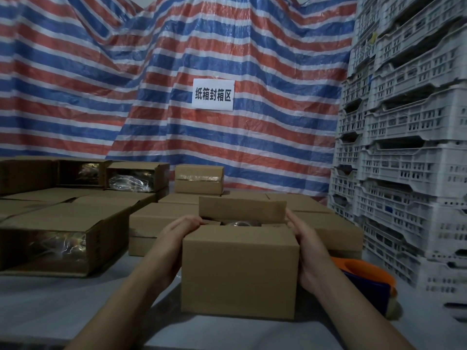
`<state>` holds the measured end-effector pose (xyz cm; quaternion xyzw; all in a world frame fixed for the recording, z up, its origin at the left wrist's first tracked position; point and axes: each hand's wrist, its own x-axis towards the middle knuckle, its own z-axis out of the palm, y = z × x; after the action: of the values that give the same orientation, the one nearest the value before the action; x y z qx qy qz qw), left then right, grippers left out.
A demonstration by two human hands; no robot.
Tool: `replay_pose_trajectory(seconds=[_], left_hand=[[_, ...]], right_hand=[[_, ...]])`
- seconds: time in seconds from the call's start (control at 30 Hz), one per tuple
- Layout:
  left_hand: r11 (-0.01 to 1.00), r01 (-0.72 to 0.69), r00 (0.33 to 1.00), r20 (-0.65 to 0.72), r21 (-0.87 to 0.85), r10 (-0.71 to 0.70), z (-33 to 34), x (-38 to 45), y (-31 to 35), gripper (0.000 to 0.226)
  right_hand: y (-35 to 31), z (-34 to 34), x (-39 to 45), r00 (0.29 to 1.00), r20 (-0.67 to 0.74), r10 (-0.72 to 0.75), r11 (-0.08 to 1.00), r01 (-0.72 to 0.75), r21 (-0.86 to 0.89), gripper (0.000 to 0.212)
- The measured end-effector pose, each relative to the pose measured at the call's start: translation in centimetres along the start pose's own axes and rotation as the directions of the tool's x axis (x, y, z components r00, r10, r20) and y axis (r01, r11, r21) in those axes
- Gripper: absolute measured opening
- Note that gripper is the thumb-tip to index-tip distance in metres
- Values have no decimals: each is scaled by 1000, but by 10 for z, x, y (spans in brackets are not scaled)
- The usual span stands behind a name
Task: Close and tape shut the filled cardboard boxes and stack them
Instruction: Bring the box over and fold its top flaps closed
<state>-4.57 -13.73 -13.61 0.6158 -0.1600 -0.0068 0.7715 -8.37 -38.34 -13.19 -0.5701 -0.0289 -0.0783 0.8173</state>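
Note:
A small cardboard box [238, 269] stands on the grey table [75, 306] right in front of me. Its far flap [242, 209] stands upright, and something shiny shows inside. My left hand [174, 241] grips the box's left side, with the fingers curled over the top edge onto the folded side flap. My right hand [309, 245] grips the right side the same way. An orange and blue tape dispenser [364, 274] lies on the table just right of the box, partly hidden by my right forearm.
Several open boxes [50, 236] lie on their sides at the left, with plastic-wrapped contents showing. Closed boxes sit behind, a taped box [199, 178] on top. Stacked white plastic crates [409, 147] wall off the right. A striped tarp with a paper sign [213, 95] hangs behind.

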Motion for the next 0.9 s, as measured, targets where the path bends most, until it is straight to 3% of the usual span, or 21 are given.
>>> replay_pose_trajectory(seconds=[0.1, 0.23, 0.37, 0.5, 0.57, 0.63, 0.7, 0.9], left_hand=[[1000, -5, 1000, -7, -6, 4, 0, -1, 0, 27], [995, -67, 998, -11, -79, 66, 1, 1, 0, 20], [982, -162, 986, 26, -102, 165, 0, 4, 0, 48], [975, -198, 980, -38, -100, 195, -1, 5, -2, 53], [974, -221, 974, -68, -41, 218, -3, 4, -4, 42], [971, -228, 969, -79, 66, 233, -4, 3, -4, 28], [970, -210, 972, -78, 124, 220, -4, 3, -4, 28], [965, -202, 974, -69, 165, 216, -4, 5, -2, 35]], right_hand=[[-1, -1, -4, 996, 89, -22, 998, 27, -51, 39], [-3, -4, -5, 996, 85, -13, 998, 19, -63, 43], [-3, -2, -4, 990, 121, -65, 996, 72, -52, 50], [-4, -2, -5, 989, 91, -119, 992, 121, -26, 68], [-5, -2, -5, 987, 93, -132, 990, 136, -36, 63], [-6, -1, -6, 987, 94, -127, 989, 133, -61, 43], [-5, 1, -7, 991, 81, -103, 987, 112, -114, 30], [-1, 0, -2, 988, 15, -154, 950, 152, -274, 34]])
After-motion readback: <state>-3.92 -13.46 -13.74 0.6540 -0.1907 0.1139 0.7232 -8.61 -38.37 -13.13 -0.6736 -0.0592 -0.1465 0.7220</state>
